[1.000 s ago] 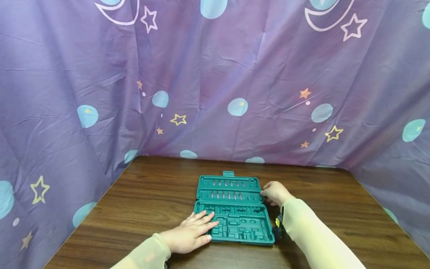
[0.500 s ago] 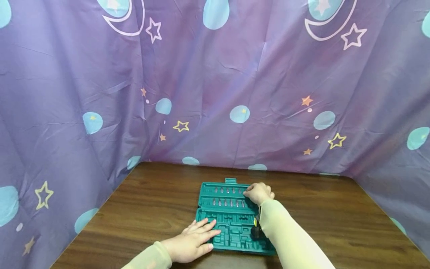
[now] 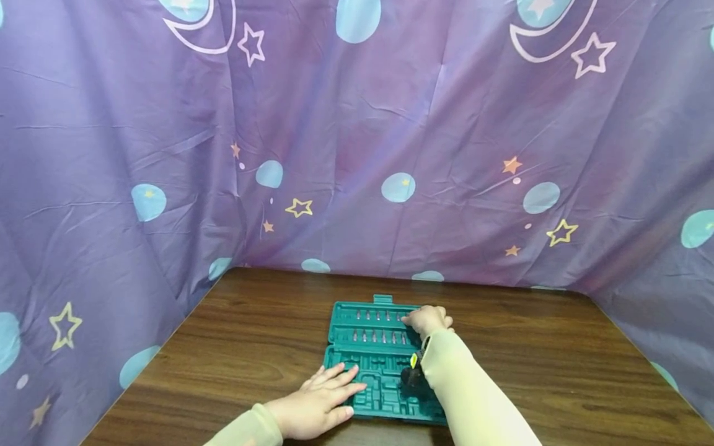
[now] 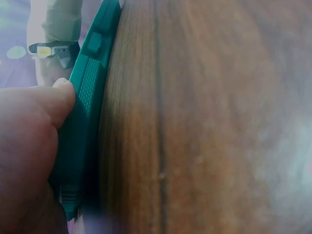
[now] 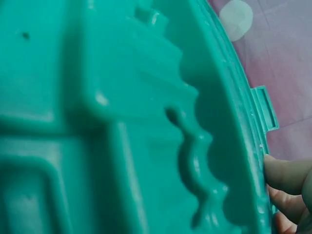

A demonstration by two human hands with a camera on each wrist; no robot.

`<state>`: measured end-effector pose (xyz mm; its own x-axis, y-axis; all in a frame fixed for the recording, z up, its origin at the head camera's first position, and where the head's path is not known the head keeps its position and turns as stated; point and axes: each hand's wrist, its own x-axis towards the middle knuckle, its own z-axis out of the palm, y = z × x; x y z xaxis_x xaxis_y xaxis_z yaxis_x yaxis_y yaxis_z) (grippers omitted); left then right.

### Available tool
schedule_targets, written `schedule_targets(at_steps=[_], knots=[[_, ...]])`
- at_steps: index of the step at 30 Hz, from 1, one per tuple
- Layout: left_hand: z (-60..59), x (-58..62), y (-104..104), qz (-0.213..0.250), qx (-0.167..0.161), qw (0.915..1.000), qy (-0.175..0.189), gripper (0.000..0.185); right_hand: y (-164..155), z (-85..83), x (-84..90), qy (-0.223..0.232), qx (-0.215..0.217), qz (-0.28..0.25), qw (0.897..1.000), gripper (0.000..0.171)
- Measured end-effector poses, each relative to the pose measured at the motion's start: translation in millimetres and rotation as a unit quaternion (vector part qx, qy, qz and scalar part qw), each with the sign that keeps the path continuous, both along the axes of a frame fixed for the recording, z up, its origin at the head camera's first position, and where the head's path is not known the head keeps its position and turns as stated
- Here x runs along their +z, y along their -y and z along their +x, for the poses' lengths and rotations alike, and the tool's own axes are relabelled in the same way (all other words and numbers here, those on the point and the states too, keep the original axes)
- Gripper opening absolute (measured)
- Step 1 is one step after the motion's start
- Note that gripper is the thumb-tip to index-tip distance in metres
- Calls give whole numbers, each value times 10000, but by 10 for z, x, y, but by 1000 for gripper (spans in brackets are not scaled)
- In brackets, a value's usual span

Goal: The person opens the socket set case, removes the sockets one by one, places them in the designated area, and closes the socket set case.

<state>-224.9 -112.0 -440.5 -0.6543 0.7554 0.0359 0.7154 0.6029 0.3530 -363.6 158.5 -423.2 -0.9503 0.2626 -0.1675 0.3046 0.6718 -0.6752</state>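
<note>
A teal plastic case lies opened flat on the table, lid half away from me. Two rows of small pinkish screwdriver bits stand in its lid. My left hand lies with spread, straight fingers over the base's left side. The left wrist view shows its thumb on the case edge. My right hand is at the lid's upper right, fingertips by the end of the far row, covering that spot. In the right wrist view its fingers are bent close together beside the rim; whether they pinch a bit is hidden.
The brown wooden table extends around the case on all sides. A purple curtain with stars and moons hangs behind and at both sides. The case's latch tab sticks out at the far edge. A dark wrist camera overhangs the base.
My right hand has moved from beside the lid's right edge leftward over the lid's far row, then shifted only slightly. My left hand stays on the base. The head view tilted a little.
</note>
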Motion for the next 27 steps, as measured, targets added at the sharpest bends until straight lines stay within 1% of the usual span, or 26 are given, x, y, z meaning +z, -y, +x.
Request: schedule_targets(at_steps=[3,9,11,16,18,21,23,27], knots=[[3,-2,-2,24,15,10000,26,50,22,2,-7,-58,-75,42,9999,48],[-7,-21,4,88,32,9998,172,50,34,1,-20,-116,-95,71,9999,50],[-7,-30,7,92,24,9998,191,51,33,-1,-28,-120,-101,50,9999,47],[-14,-24,17,93,15,9995,302,51,38,18,-40,-275,-198,32,9994,29],[-16,-15,22,83,15,9994,346,50,41,41,-31,-360,-261,-75,9990,23],[-18,-5,21,59,15,9994,328,50,35,72,-21,-426,-319,-347,9980,20],[-19,-8,21,55,4,9995,295,50,30,85,-17,-465,-282,-406,9977,19],[-22,-8,14,35,-36,9996,287,51,13,93,-37,-598,-218,-220,9977,19]])
